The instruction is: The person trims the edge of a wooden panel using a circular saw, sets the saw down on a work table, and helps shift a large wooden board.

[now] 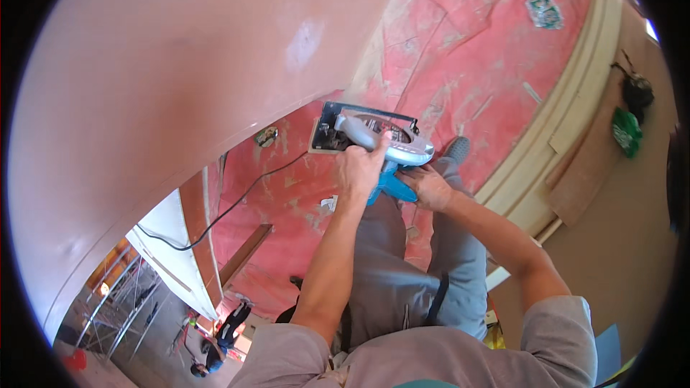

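A circular saw (413,147) with a grey guard, a dark metal base plate and a blue handle is held in front of my legs. My left hand (361,170) is closed on the saw's left side, its thumb lying up against the guard. On the other side, my right hand (431,188) grips the blue handle, with some fingers hidden behind it. The saw sits close to the lower edge of a large pinkish-brown panel (194,50); contact between blade and panel cannot be made out. A black cord (248,202) trails leftward from near the saw.
Wrinkled red sheeting (489,50) covers the floor, with a small green-and-white packet (544,11) on it. Pale curved trim (553,126) runs along the right, beyond which lies a green bag (627,133). A wooden strip (244,253), scaffolding (118,309) and another person (208,356) are at lower left.
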Motion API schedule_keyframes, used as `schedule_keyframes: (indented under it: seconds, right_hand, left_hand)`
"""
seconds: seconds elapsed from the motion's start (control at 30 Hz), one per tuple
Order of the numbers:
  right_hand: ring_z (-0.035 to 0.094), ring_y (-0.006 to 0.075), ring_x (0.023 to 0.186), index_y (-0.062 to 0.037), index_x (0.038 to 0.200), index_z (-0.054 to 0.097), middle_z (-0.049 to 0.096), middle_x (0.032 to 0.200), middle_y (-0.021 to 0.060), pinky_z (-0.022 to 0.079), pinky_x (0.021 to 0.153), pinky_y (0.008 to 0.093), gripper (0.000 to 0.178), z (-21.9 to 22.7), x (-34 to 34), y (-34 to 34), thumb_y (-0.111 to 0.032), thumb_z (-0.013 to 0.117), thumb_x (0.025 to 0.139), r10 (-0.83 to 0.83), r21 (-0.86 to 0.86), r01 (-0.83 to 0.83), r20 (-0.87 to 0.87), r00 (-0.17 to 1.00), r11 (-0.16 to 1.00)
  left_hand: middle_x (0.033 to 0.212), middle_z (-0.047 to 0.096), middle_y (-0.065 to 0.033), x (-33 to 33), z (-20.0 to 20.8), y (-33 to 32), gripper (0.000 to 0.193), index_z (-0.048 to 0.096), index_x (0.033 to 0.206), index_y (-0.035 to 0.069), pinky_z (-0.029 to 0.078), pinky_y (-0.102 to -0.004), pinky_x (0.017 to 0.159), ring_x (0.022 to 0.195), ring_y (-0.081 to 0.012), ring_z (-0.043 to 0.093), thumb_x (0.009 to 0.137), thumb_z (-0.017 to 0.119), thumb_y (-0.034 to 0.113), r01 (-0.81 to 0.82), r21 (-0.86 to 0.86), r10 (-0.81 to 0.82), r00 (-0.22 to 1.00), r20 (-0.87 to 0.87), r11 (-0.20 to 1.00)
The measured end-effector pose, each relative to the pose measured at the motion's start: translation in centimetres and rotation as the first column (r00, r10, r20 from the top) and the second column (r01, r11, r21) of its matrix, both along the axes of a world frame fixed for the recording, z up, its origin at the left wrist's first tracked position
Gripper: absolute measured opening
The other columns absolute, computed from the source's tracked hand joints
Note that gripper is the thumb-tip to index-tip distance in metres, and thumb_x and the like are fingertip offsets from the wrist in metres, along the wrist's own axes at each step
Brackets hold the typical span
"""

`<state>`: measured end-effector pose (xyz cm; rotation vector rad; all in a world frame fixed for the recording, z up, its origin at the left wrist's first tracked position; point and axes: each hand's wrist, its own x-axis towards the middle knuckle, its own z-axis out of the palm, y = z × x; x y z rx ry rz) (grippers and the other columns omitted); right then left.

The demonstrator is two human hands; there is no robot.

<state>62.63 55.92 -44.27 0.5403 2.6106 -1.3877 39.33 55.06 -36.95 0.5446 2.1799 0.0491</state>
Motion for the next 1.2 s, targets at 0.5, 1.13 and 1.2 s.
schedule_keyframes:
  seconds: [0.5,1.13,1.2]
  right_hand:
    - [0.067,0.0332,0.115,-0.0050,0.123,0.069,0.072,0.116,0.0147,0.048,0.107,0.0468,0.043,-26.7,-0.3,2.6,-0.018,0.070,0.082,-0.003,0.027,0.018,-0.467,0.884,0.999]
    - [0.067,0.0335,0.112,-0.0037,0.129,0.064,0.069,0.118,0.0149,0.052,0.103,0.0442,0.049,-40.9,-4.6,4.7,-0.019,0.068,0.083,0.136,-0.016,-0.194,-0.657,0.741,0.981]
    - [0.067,0.0334,0.110,-0.0033,0.128,0.064,0.068,0.115,0.0146,0.052,0.102,0.0440,0.047,-40.5,-4.6,4.9,-0.018,0.068,0.083,0.116,-0.052,-0.195,-0.649,0.752,0.979]
  left_hand:
    - [0.055,0.067,-0.0144,3.6,-17.6,1.7,0.078,0.077,0.065,0.000,0.055,-0.0430,0.066,0.057,-0.0305,0.070,0.088,0.065,0.074,0.135,-0.059,-0.146,0.948,-0.284,0.989]
    - [0.057,0.070,-0.0122,3.1,-26.2,2.2,0.072,0.077,0.062,0.000,0.057,-0.0377,0.074,0.060,-0.0264,0.072,0.089,0.068,0.066,0.038,0.005,-0.032,0.895,-0.444,0.999]
    - [0.057,0.070,-0.0124,3.5,-25.9,2.5,0.072,0.077,0.061,0.000,0.057,-0.0378,0.074,0.060,-0.0261,0.072,0.088,0.068,0.067,-0.021,-0.003,0.018,0.891,-0.454,1.000]
